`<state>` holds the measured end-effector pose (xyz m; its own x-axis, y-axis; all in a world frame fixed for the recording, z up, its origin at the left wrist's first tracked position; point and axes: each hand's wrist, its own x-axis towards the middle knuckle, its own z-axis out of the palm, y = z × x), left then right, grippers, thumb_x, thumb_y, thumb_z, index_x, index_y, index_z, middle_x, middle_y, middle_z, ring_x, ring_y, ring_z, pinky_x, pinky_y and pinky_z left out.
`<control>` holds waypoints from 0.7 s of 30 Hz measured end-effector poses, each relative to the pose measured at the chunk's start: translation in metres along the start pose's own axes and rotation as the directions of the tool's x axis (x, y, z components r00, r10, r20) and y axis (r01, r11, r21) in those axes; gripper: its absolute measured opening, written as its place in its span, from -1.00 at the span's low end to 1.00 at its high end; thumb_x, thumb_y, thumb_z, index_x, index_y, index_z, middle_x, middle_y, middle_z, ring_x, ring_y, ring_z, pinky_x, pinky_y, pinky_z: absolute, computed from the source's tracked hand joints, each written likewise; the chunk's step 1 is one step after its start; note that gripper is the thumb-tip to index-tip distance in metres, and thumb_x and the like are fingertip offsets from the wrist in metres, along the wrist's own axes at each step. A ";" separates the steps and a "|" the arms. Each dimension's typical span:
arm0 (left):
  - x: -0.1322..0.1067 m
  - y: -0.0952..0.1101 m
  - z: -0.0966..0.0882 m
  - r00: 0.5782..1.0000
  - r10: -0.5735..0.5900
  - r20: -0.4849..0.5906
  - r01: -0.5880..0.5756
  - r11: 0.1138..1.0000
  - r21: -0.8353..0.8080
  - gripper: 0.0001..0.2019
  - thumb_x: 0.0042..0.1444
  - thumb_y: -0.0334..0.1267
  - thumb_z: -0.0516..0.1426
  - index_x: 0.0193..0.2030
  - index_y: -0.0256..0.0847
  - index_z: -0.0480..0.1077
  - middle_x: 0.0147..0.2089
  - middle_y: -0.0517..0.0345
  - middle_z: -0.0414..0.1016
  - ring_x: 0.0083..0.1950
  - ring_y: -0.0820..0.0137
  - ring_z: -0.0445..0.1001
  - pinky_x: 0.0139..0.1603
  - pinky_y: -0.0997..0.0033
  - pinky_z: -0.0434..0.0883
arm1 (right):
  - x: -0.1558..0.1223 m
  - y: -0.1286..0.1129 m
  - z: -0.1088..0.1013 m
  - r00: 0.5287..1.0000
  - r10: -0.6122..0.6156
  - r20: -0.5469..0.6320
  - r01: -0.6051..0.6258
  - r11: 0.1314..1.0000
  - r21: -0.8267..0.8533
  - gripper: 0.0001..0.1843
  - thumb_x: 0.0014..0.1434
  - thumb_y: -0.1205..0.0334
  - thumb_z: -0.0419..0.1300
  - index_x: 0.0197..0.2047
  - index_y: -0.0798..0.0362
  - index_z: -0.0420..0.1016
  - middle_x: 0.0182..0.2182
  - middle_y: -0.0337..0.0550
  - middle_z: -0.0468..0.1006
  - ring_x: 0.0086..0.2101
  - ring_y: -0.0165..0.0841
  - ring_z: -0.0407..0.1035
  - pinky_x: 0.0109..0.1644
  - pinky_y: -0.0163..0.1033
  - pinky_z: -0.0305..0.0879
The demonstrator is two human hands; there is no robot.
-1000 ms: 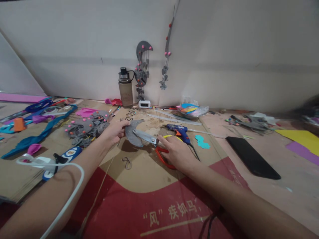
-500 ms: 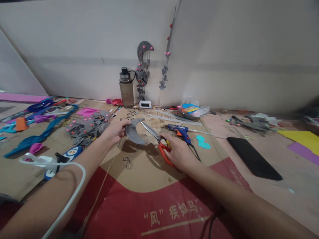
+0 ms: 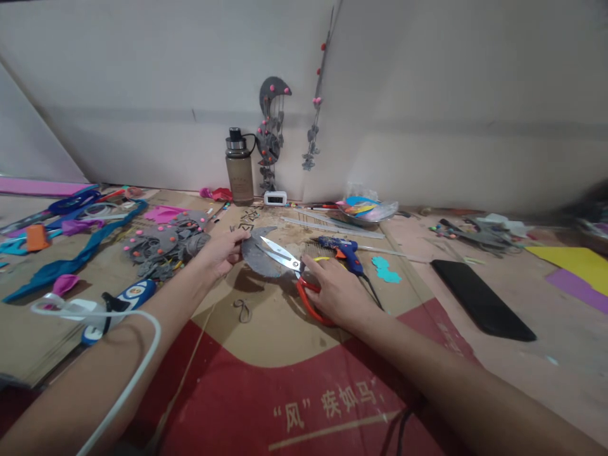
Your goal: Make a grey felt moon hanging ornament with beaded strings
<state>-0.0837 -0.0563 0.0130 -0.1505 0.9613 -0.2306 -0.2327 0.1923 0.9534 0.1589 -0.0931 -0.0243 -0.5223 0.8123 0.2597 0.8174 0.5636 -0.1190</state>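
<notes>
Between the fingertips of my left hand (image 3: 227,252) is a grey felt crescent (image 3: 256,259), pinched by its left edge above the cardboard. My right hand (image 3: 339,285) grips red-handled scissors (image 3: 311,297) by their loops. Their blades (image 3: 281,253) are slightly apart and lie over the inner curve of the crescent; whether they touch the felt I cannot tell. A thin looped cord (image 3: 242,310) lies on the cardboard below the crescent. Just beyond my right hand rests a blue glue gun (image 3: 349,252).
A pile of grey felt pieces with pink dots (image 3: 166,240) lies at left. A bottle (image 3: 240,171) and a small digital clock (image 3: 275,199) stand by the wall, near a hanging felt crescent (image 3: 272,95). A black phone (image 3: 482,299) lies at right, and a white cable (image 3: 137,373) crosses my left forearm.
The scissors have moved left, bringing their blades over the crescent, and the blades look wider apart. The crescent has turned slightly in my left hand.
</notes>
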 end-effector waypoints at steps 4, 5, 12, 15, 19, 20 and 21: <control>-0.002 0.001 0.004 0.998 -0.037 -0.052 0.036 0.999 -0.035 -0.76 -0.09 -0.44 0.13 -0.63 -0.23 0.13 -0.80 0.46 -0.08 -0.80 0.70 -0.15 -0.80 0.71 -0.21 | -0.001 -0.002 -0.003 0.997 0.039 0.059 -0.037 0.999 -0.037 -0.50 0.19 0.12 0.07 0.19 -0.01 0.20 -0.21 -0.01 0.50 -0.19 -0.21 0.37 -0.24 -0.25 0.20; -0.003 0.001 0.006 0.996 -0.054 -0.068 0.050 0.997 -0.058 -0.76 -0.07 -0.44 0.12 -0.63 -0.22 0.12 -0.80 0.46 -0.09 -0.80 0.70 -0.16 -0.81 0.70 -0.21 | -0.001 -0.002 -0.004 0.997 0.042 0.064 -0.039 0.998 -0.051 -0.50 0.20 0.11 0.06 0.20 -0.01 0.19 -0.21 -0.01 0.50 -0.19 -0.21 0.37 -0.24 -0.25 0.20; -0.007 -0.002 0.014 0.986 -0.120 -0.117 0.099 0.980 -0.171 -0.74 -0.06 -0.46 0.10 -0.62 -0.21 0.08 -0.81 0.47 -0.10 -0.81 0.70 -0.18 -0.81 0.70 -0.23 | 0.000 0.001 -0.004 0.999 0.031 0.030 -0.028 0.996 -0.091 -0.50 0.20 0.20 0.03 0.22 -0.01 0.20 -0.25 0.00 0.53 -0.22 -0.21 0.40 -0.28 -0.27 0.18; -0.005 -0.005 0.012 0.992 -0.088 -0.087 0.073 0.983 -0.168 -0.77 -0.09 -0.47 0.12 -0.61 -0.23 0.11 -0.77 0.46 -0.03 -0.79 0.71 -0.15 -0.80 0.71 -0.22 | 0.001 0.004 -0.002 0.996 0.089 0.007 -0.089 0.996 -0.002 -0.53 0.19 0.16 0.06 0.18 -0.05 0.25 -0.30 -0.06 0.55 -0.31 -0.25 0.42 -0.32 -0.29 0.17; -0.003 -0.006 0.008 0.997 0.006 -0.083 -0.016 0.993 -0.120 -0.79 -0.10 -0.44 0.15 -0.58 -0.25 0.15 -0.76 0.45 0.00 -0.78 0.71 -0.12 -0.79 0.71 -0.22 | 0.002 0.005 -0.002 0.987 0.159 -0.032 -0.153 0.979 0.136 -0.58 0.18 0.18 0.06 0.12 -0.08 0.28 -0.31 -0.14 0.56 -0.32 -0.30 0.43 -0.32 -0.32 0.16; -0.003 -0.005 0.008 0.996 0.025 -0.086 -0.034 0.994 -0.106 -0.79 -0.10 -0.43 0.15 -0.58 -0.24 0.15 -0.76 0.45 -0.01 -0.79 0.71 -0.12 -0.79 0.71 -0.22 | 0.002 0.004 -0.002 0.987 0.155 -0.041 -0.148 0.979 0.142 -0.58 0.18 0.16 0.06 0.13 -0.07 0.28 -0.28 -0.13 0.55 -0.29 -0.29 0.43 -0.31 -0.32 0.17; -0.004 -0.004 0.007 0.995 0.042 -0.090 -0.051 0.994 -0.093 -0.79 -0.10 -0.43 0.15 -0.58 -0.24 0.15 -0.76 0.46 -0.02 -0.79 0.71 -0.12 -0.79 0.70 -0.21 | 0.002 0.004 -0.002 0.989 0.142 -0.047 -0.134 0.981 0.138 -0.56 0.18 0.14 0.06 0.14 -0.07 0.27 -0.24 -0.10 0.54 -0.25 -0.28 0.42 -0.28 -0.31 0.18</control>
<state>-0.0753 -0.0591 0.0114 -0.2460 0.9470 -0.2065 -0.3131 0.1240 0.9416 0.1613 -0.0896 -0.0223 -0.3889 0.8760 0.2853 0.8386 0.4649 -0.2841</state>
